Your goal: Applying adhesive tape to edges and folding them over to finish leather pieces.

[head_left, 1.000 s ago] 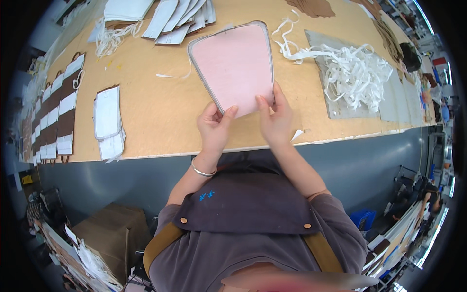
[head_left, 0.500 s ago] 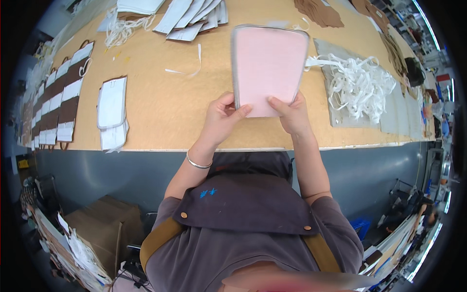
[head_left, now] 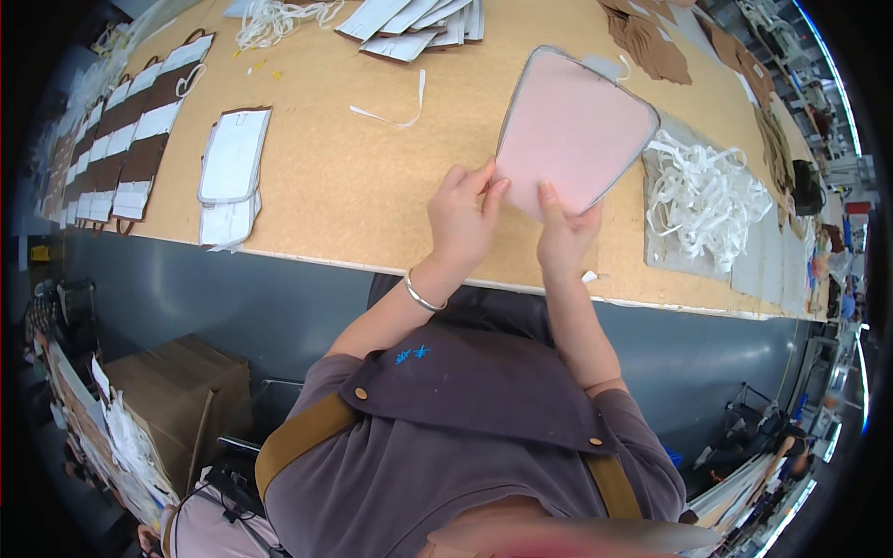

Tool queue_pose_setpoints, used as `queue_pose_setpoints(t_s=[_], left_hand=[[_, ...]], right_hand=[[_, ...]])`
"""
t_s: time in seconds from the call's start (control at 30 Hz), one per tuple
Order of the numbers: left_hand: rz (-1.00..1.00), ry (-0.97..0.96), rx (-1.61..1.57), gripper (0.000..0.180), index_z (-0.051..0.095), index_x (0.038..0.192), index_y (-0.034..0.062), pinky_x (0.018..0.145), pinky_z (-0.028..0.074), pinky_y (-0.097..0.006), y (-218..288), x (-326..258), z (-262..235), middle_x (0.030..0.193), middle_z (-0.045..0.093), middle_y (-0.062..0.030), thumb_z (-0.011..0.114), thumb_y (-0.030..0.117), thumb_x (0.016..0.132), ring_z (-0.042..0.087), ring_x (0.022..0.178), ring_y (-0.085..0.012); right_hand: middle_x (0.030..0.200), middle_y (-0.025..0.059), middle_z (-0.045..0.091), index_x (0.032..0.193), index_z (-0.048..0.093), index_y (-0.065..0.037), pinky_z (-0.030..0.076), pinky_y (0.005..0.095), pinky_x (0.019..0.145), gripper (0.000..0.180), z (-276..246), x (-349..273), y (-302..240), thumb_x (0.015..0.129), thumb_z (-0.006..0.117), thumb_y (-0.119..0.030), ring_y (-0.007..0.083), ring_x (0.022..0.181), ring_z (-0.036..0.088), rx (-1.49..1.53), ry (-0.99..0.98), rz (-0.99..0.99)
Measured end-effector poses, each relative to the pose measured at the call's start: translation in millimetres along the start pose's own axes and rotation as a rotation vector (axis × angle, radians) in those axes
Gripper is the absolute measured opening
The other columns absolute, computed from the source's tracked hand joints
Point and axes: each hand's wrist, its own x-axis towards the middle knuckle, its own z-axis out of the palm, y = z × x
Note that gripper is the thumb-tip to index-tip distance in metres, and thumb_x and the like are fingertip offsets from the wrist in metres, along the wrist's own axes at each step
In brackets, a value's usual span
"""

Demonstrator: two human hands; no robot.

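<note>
A pink fan-shaped panel with a grey rim [head_left: 569, 132] lies on the tan worktable [head_left: 335, 177], its narrow end toward me. My left hand [head_left: 462, 221] pinches that narrow end from the left, a silver bangle on its wrist. My right hand [head_left: 563, 234] grips the same end from the right, thumb on top of the pink face. Both forearms reach up from the lower edge over the table's front.
A heap of white strips [head_left: 702, 191] on a grey board lies right of the panel. A white flat stack [head_left: 231, 172] sits to the left, rows of brown-and-white pieces [head_left: 126, 139] farther left. White pieces [head_left: 419, 17] and brown pieces [head_left: 651, 42] lie at the back. A loose white strip [head_left: 395, 107] lies between.
The pink panel has turned clockwise, its wide end swinging right toward the white strips. Both hands stayed on its narrow end.
</note>
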Motion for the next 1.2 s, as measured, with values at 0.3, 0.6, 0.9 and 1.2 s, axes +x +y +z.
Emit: queue_pose_setpoints(t_s=[0.3,0.6,0.9,1.2], left_hand=[[-0.184,-0.378,-0.829,0.039,0.054,0.114,-0.0018,0.073,0.049,-0.029,-7.0,25.4,-26.6,0.101,0.059,-0.0067,0.066,0.013,0.080,0.058,0.087,-0.0151],[-0.267,-0.419,-0.773,0.027,0.055,0.107,-0.0018,0.074,0.049,-0.026,-12.8,17.1,-17.0,0.099,0.062,-0.0085,0.062,0.005,0.082,0.060,0.087,-0.0140],[-0.131,-0.345,-0.570,0.040,0.046,0.119,-0.0019,0.084,0.045,-0.027,-14.4,13.0,-12.4,0.110,0.057,-0.0101,0.061,0.007,0.083,0.054,0.102,-0.0150],[-0.356,-0.476,-0.962,0.032,0.052,0.113,-0.0037,0.079,0.049,-0.029,-1.0,21.7,-29.8,0.106,0.059,-0.0116,0.060,0.008,0.085,0.058,0.096,-0.0171]], right_hand=[[0.112,0.0098,0.057,0.121,0.044,0.000,0.045,0.0300,0.087,0.048,-33.3,11.3,-7.9,0.078,0.065,0.000,0.0140,0.102,0.054,0.323,-0.299,0.449],[0.109,0.0108,0.058,0.118,0.045,0.002,0.049,0.0291,0.080,0.054,-38.5,12.5,-6.1,0.073,0.073,-0.007,0.0156,0.095,0.058,-0.110,-0.450,0.435],[0.107,0.0096,0.059,0.117,0.046,0.001,0.048,0.0303,0.083,0.048,-20.4,6.9,-2.3,0.075,0.069,-0.003,0.0162,0.098,0.057,0.037,-0.242,0.204],[0.108,0.0093,0.059,0.114,0.051,0.000,0.047,0.0296,0.082,0.043,-26.8,7.5,-33.9,0.076,0.068,-0.007,0.0152,0.098,0.057,-0.133,-0.454,0.322]])
